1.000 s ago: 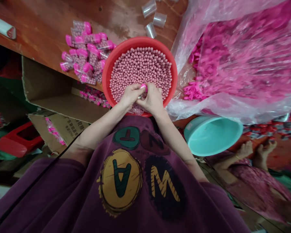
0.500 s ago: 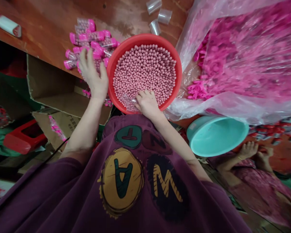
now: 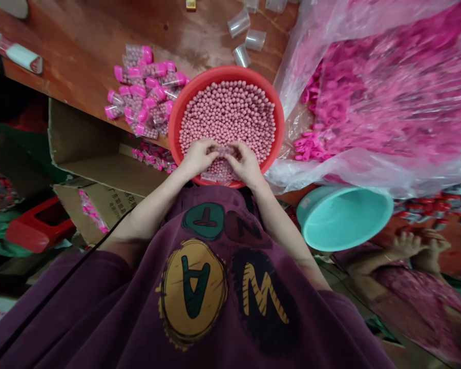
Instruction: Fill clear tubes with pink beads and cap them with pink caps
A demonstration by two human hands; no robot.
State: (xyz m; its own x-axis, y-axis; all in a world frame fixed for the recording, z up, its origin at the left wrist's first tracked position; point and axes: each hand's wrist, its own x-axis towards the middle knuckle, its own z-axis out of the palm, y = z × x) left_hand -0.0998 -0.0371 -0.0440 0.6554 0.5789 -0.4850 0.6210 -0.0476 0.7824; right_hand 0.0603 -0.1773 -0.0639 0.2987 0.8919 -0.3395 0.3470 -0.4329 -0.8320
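Observation:
Both my hands meet over the near part of a red basin [image 3: 175, 110] full of small pink balls [image 3: 230, 110]. My left hand [image 3: 198, 156] and my right hand [image 3: 247, 161] pinch a small clear container [image 3: 225, 151] between their fingertips, one at each end. Pink balls seem to show through its wall; the fingers hide its ends. Beneath the hands, more clear containers [image 3: 214, 177] lie on the balls at the basin's near rim. Left of the basin is a pile of filled clear bottles with pink caps [image 3: 146, 92].
Several empty clear cups [image 3: 255, 39] lie behind the basin. On the right a plastic bag holds bright pink parts [image 3: 388, 97]. A turquoise basin [image 3: 346, 218] sits in front of it, near another person's hands [image 3: 411, 246]. An open cardboard box [image 3: 88, 146] stands at left below the table edge.
My left hand has come from the capped bottles to the basin. My right hand has lifted slightly from the near rim, and both now hold one clear container. The view has shifted a little.

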